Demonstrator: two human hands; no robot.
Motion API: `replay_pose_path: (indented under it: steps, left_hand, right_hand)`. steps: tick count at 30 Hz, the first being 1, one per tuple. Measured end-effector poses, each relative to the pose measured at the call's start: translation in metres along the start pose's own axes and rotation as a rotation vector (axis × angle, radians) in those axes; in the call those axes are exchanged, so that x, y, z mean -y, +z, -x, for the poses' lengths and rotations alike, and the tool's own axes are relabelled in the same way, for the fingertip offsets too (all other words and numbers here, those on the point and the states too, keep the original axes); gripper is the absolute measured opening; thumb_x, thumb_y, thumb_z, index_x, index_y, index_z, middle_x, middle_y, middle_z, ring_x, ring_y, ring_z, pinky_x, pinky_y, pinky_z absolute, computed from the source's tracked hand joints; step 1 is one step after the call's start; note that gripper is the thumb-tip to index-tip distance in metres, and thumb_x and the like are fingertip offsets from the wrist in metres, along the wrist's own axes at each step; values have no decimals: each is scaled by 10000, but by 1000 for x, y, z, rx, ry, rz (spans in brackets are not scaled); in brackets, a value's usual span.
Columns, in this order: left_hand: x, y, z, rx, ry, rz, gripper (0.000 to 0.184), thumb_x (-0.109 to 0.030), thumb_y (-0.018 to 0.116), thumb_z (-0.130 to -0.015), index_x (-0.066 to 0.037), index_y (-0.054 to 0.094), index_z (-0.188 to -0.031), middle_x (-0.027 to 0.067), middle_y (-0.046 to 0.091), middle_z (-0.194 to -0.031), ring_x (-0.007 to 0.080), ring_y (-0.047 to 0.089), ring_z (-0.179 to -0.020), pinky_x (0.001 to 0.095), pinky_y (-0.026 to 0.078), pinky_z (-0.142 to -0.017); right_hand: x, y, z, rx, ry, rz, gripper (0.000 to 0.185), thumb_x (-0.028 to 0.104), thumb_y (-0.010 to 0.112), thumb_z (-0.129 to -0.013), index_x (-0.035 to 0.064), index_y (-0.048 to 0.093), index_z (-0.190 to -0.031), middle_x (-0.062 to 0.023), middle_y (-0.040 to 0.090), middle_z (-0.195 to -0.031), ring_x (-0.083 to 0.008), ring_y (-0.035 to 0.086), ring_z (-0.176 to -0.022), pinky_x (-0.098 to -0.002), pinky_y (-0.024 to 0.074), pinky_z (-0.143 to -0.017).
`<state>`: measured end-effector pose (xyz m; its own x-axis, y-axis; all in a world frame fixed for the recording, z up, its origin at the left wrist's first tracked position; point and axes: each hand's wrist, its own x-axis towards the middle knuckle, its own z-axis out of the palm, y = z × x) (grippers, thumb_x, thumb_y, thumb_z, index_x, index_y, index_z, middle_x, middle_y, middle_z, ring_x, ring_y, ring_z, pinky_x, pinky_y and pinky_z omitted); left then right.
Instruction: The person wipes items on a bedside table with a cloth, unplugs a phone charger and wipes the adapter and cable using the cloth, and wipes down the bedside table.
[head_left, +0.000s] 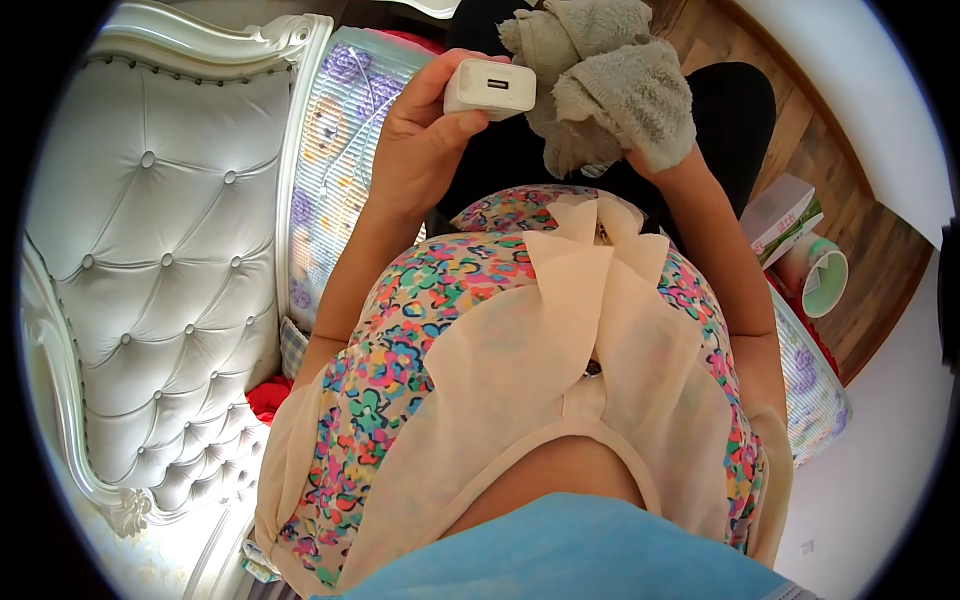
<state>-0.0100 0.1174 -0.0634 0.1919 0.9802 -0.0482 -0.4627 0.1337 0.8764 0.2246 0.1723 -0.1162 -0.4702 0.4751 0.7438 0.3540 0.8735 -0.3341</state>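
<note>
My left hand [425, 130] grips a white USB wall charger [490, 88] between thumb and fingers, with its single USB port facing me. A grey, fluffy cloth [625, 95] is bunched over my right hand [655, 172] and covers most of its fingers. Charger and cloth are held close beside each other above my lap. Below my left hand, a thin white cable [345, 150] lies loosely on the patterned seat mat [312, 215].
To the left stands a white tufted headboard or sofa back [180, 210] with a carved frame. A box [780, 215] and a green-and-white cup [825, 283] are at my right. Wooden flooring [870, 235] meets a pale wall. Something red [268, 398] lies near my left elbow.
</note>
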Motion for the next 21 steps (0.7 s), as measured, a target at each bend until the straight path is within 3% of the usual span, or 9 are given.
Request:
replay_pose_path:
  steps: [2,4,7,13,21]
  left_hand:
    - [-4,2,-2,59,27,-30,445,37,606,-819,-20,517,-1251,99,589,-1200,186,555,-1123,331,442,-977]
    - [-9,7,0,54,58,-322,424,51,611,-810,-22,545,-1223,91,600,-1178,168,567,-1088,303,461,-942]
    - [-11,7,2,66,58,-430,419,63,616,-801,-19,559,-1208,86,606,-1161,156,576,-1063,283,475,-910]
    - [-8,-3,10,45,-46,-110,444,35,636,-809,-22,545,-1239,83,607,-1160,159,583,-1060,294,483,-909]
    - [-21,6,9,163,-166,-270,416,5,652,-813,-26,567,-1219,65,611,-1145,145,586,-1041,270,478,-900]
  right_hand:
    - [1,-2,1,377,117,160,344,176,674,-720,138,654,-1062,-52,650,-1033,-277,598,-948,-426,439,-819]
    - [2,4,9,339,107,147,347,179,676,-722,138,653,-1065,-51,649,-1036,-274,597,-951,-422,440,-824]
    - [5,2,5,219,76,77,354,188,682,-727,138,652,-1076,-51,647,-1044,-266,596,-957,-411,441,-837]
    - [6,-2,-5,216,31,50,370,206,695,-737,139,648,-1097,-51,642,-1059,-250,594,-970,-388,444,-864]
    - [11,-7,-13,433,8,-10,392,230,713,-750,139,644,-1126,-50,636,-1080,-229,591,-987,-358,448,-900]
